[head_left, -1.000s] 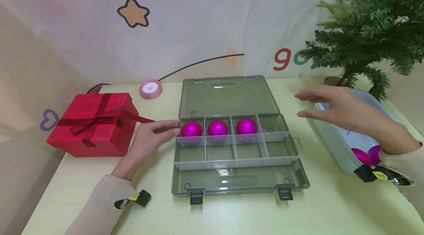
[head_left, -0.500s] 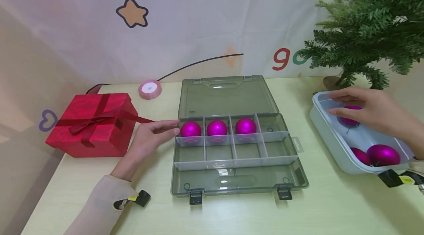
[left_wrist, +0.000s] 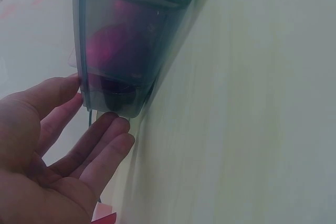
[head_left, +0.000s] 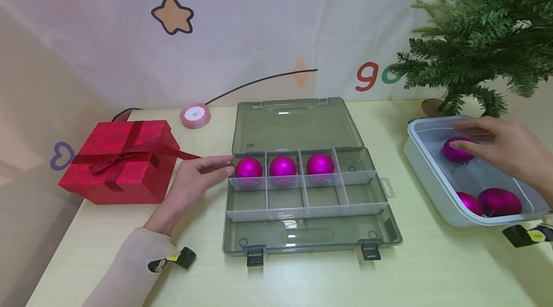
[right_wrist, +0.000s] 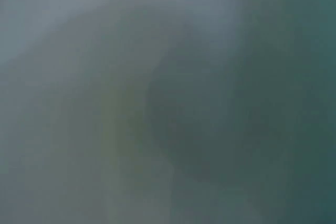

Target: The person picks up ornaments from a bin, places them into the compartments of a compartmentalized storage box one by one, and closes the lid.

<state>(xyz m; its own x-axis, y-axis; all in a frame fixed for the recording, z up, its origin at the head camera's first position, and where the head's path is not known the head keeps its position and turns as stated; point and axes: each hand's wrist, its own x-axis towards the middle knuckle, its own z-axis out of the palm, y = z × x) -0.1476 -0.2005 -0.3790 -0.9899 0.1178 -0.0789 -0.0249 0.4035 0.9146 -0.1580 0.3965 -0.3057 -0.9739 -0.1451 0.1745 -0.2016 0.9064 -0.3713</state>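
Note:
In the head view my left hand [head_left: 189, 181] rests its fingertips against the left edge of an open translucent grey compartment box [head_left: 311, 235]. The left wrist view shows the thumb at the rim and the other fingers loosely extended near the box's end. Three shiny magenta baubles [head_left: 283, 166] sit in the back row, one per compartment, from the left. At the right, my right hand [head_left: 507, 146] is over a pale blue plastic bin [head_left: 425, 175], thumb and fingers spread around a magenta bauble [head_left: 454, 152]. The right wrist view is too blurred to show the fingers.
Two more magenta baubles [head_left: 498, 202] lie at the bin's near end. An artificial pine tree [head_left: 475, 47] overhangs the bin. A red gift box [head_left: 125, 167] with ribbon stands left, a pink ribbon spool [head_left: 195, 116] behind. The box's clear lid [head_left: 298, 127] lies back towards the wall.
My right hand has moved right from beside the bin to over it, then down around a bauble. My left hand has stayed at the box's edge.

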